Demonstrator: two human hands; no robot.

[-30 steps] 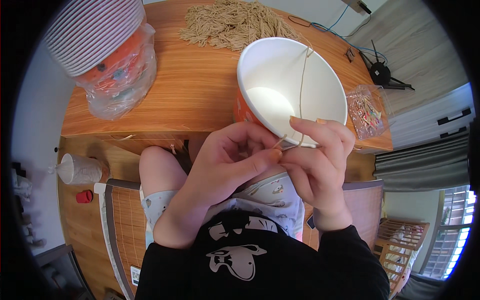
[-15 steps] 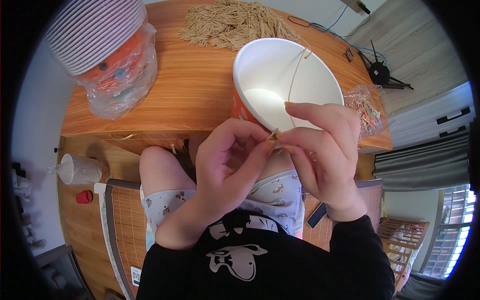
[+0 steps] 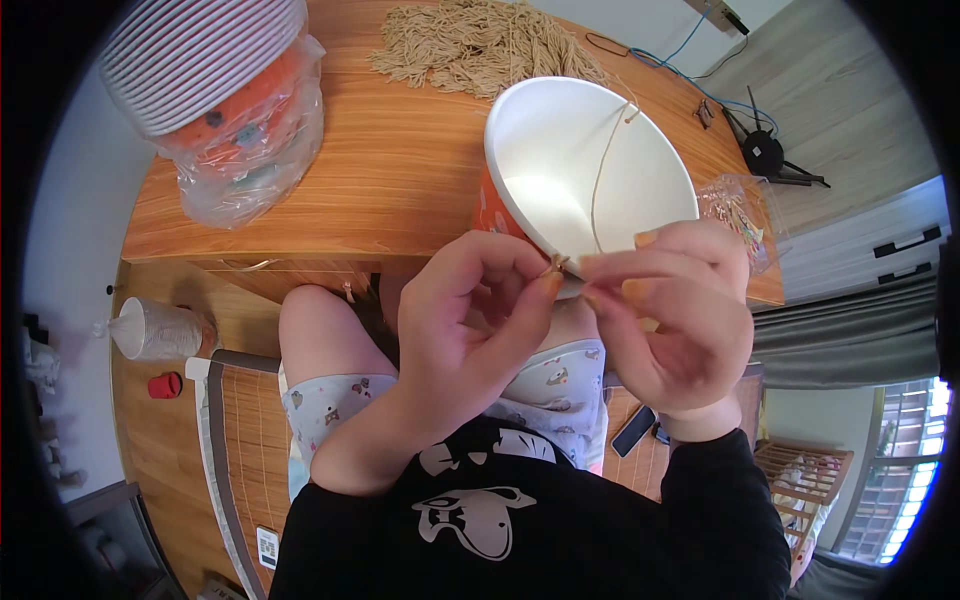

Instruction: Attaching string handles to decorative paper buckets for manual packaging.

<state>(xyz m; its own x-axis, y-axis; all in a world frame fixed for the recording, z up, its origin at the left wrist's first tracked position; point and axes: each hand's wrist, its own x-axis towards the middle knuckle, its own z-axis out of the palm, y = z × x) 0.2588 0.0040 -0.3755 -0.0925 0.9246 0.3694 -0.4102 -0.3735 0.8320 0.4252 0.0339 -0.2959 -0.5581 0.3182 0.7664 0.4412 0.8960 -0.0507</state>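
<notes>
A large paper bucket (image 3: pixel 535 135), white inside and orange outside, tilts toward me at the desk's front edge. A thin tan cord (image 3: pixel 597 190) runs across its mouth from a knot at the far rim to the near rim. At that near rim my left hand (image 3: pixel 455 320) is closed, thumb and forefinger pinching the cord's small knotted end. Just to the right, my right hand (image 3: pixel 690 320) is also closed, its thumb and fingertips pinched around what looks like the cord's tail. The fingers partly cover the near rim and the knot there.
A heap of tan cords (image 3: pixel 480 45) lies behind the bucket. Stacked buckets in plastic (image 3: pixel 225 100) stand at the far left. A clear box of small colourful pieces (image 3: pixel 745 215) and a black router (image 3: pixel 763 150) are on the right. A phone (image 3: pixel 633 432) lies beside my lap.
My right hand has shifted right, slightly away from my left fingertips. The bucket has moved a little to the right, and my left hand keeps its pinch at the near rim.
</notes>
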